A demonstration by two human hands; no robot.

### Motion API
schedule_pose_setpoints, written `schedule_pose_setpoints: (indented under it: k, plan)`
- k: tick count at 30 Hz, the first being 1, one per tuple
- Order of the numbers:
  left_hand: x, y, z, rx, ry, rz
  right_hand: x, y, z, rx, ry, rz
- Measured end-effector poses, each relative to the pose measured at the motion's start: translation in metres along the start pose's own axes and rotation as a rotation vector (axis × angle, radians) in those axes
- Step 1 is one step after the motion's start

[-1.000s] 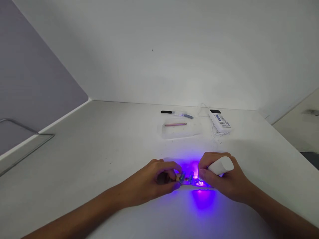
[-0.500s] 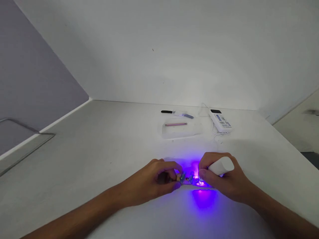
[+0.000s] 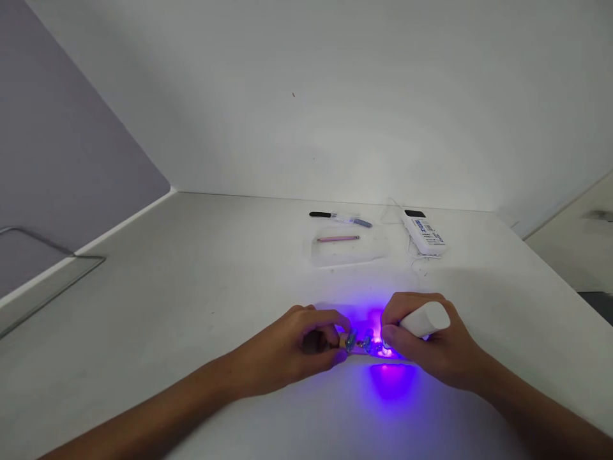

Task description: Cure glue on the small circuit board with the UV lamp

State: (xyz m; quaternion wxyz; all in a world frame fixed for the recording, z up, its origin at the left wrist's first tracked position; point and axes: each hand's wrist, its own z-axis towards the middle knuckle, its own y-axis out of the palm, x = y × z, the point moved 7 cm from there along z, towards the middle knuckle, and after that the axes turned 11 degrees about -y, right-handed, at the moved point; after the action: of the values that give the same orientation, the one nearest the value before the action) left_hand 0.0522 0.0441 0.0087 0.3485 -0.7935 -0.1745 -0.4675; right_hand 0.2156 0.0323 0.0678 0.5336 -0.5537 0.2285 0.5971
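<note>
My right hand [image 3: 431,348] is wrapped round a small white UV lamp [image 3: 424,318], its lit end pointing left and down. Violet light falls on the white table [image 3: 191,287] between my hands. My left hand [image 3: 292,351] pinches the left end of a small piece with blue glassy beads [image 3: 360,343], which lies on the table under the glow. The lamp's tip is just right of the beads, nearly touching them.
Farther back lie a clear tray [image 3: 347,251] with a pink stick [image 3: 338,239], a black-handled tool [image 3: 340,219], and a white labelled device [image 3: 424,232] with a thin cord. A white wall stands behind; a grey panel rises at the left.
</note>
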Motion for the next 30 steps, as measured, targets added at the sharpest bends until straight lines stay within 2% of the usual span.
schedule_pose_setpoints:
  k: [30]
  plan:
    - [0.0027,-0.0003,-0.0009,-0.007,0.003,0.011,-0.0009,0.0003,-0.0004,-0.009,-0.016,-0.012]
